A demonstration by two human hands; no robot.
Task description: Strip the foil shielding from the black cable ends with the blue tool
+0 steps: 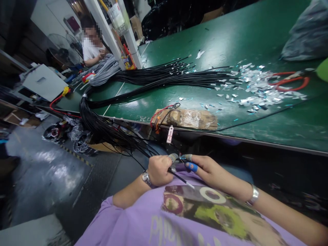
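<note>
Thin wires (181, 158), some pale and some blue, show at the fingertips between the two hands, in front of the purple shirt (133, 218) and below the table edge. The left hand (159, 170) is curled into a fist around black cable (179, 177), one white-tipped end of which sticks out beneath it toward the shirt. The right hand (208, 169) has its fingertips drawn narrow at the wires; exactly which strands they pinch I cannot tell. A blue wrap (191, 166) covers one right finger.

From the left fist, black cables run up to a bundle (96, 119) hanging over the edge of the green table (143, 102). Just beyond the hands, a wooden board (198, 119) lies along that edge. Further back are more black cables (153, 82), a grey cable coil (106, 73), silvery scraps (258, 85) and an orange-red loop (294, 89). A co-worker (89, 51) sits at the far left.
</note>
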